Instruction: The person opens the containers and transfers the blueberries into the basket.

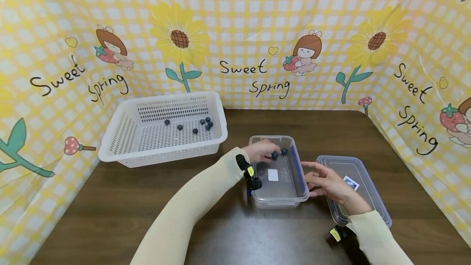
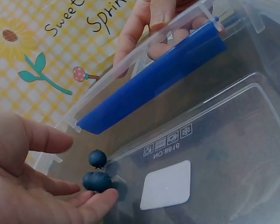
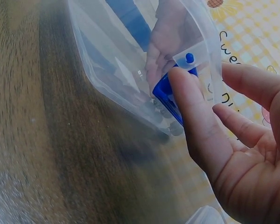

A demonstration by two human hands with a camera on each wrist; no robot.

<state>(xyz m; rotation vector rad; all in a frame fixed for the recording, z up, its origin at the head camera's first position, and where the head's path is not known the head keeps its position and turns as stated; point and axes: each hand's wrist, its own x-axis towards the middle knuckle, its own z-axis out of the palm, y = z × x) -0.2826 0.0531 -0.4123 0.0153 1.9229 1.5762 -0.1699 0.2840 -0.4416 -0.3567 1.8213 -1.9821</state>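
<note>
— Where are the blueberries right now?

— Two or three blueberries sit at the far end of the clear plastic container, right at the fingertips of the left hand. That hand reaches inside with its fingers loosely spread, touching or nearly touching the berries; I can't see a firm pinch on any of them. More loose blueberries lie in the white perforated basket, well apart to the left on the bench.

— And the other hand?

— The right hand rests flat-fingered against the container's right wall, by the blue latch. Its fingers are straight, pressing rather than wrapping, which looks to me like bracing, so the light box doesn't slide while the left hand works inside.

— The lid?

— The clear lid lies on the bench just right of the container, partly under the right forearm, leaving the opening clear.
</note>
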